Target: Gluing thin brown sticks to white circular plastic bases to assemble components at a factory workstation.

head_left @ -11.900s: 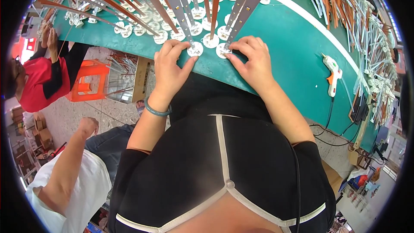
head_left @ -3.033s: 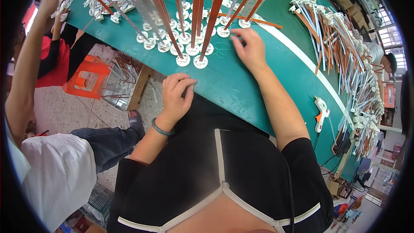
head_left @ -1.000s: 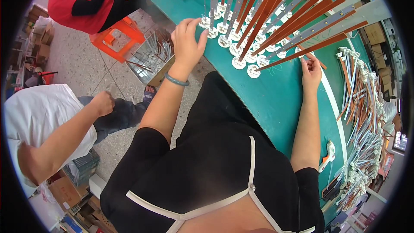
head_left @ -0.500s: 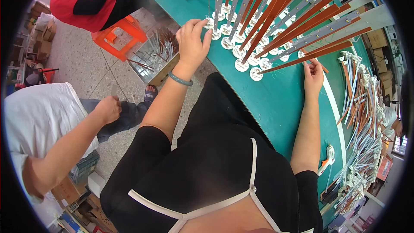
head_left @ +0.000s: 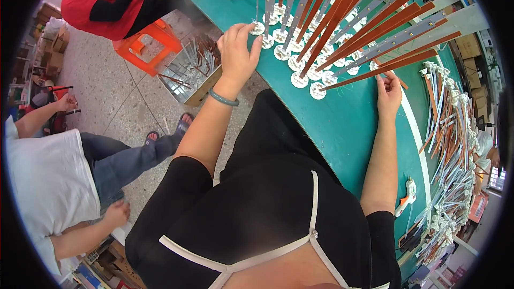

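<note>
many strips (head_left: 333,24) stood on round bases (head_left: 317,91) on the green table (head_left: 342,134); a tangled heap (head_left: 451,182) lay loose.
the left hand (head_left: 238,54), thumb and fingers parted, met an outer base (head_left: 258,29); what the right hand (head_left: 389,93) held was unclear.

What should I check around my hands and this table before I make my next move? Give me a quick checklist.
1. Left hand at the white disc near the table edge: ok.
2. Right hand gripping a disc: cannot tell; its fingertips are partly hidden.
3. Strips standing up from the grouped discs: ok.
4. Glue gun out of both hands: ok, lying on the table.
5. Glue gun clear of the right elbow: cannot tell; they look close in this view.
6. Loose pile separate from the standing strips: ok.
</note>
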Demonstrator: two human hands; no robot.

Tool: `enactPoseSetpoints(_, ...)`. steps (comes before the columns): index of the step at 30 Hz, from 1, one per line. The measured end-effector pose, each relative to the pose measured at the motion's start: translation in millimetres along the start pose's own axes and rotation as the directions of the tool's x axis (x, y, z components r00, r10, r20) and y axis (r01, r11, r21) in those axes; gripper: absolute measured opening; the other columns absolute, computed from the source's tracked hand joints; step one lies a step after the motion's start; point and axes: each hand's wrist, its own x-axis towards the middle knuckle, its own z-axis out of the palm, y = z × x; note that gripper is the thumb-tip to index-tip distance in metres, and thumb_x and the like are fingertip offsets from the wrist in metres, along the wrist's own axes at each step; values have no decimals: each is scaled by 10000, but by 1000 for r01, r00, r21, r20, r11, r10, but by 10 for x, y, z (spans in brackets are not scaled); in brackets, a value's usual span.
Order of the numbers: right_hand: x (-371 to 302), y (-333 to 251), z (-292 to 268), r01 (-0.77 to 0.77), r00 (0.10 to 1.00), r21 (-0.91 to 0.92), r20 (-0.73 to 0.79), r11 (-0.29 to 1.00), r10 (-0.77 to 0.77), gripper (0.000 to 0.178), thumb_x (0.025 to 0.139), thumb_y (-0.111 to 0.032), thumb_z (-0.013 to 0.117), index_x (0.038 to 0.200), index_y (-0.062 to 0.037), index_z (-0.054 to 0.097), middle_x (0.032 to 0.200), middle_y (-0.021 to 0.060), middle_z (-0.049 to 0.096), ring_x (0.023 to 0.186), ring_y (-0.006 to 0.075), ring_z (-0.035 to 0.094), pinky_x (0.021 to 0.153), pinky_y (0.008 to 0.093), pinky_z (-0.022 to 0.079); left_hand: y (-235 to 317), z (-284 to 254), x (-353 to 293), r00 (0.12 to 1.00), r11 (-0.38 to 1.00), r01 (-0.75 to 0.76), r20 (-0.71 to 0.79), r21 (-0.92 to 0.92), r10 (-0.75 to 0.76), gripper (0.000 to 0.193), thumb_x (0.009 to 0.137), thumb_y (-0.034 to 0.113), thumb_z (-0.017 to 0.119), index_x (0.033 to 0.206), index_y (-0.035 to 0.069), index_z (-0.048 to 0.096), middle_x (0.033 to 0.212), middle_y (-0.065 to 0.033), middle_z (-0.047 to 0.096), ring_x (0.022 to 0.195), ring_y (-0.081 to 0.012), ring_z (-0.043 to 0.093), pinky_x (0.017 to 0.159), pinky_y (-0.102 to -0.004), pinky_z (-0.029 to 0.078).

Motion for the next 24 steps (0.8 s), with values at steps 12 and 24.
enactPoseSetpoints(12, 3, -6, 6, 9, 1000, -41, -2, 999, -9, 215, 883, -85, 703, 1082, -31, 644, 770, -29, 576, 644, 28, 496, 588, 180, 422, -6, -71, 51, 998, 997, -68, 8, 46, 67, 302, 871, 223, 670, 1121, 55, 647, 1085, -108, 641, 1028, -287, 595, 929, -403, 385)
enactPoseSetpoints(24, -7, -26, -6, -47, 999, -34, 25, 998, 48, 204, 891, -79, 695, 1083, -30, 644, 779, -43, 550, 703, 34, 501, 618, 176, 401, -99, -59, 179, 999, 999, -39, -9, -5, 39, 118, 829, 187, 715, 892, 89, 692, 896, -59, 687, 873, -270, 634, 882, -400, 408)
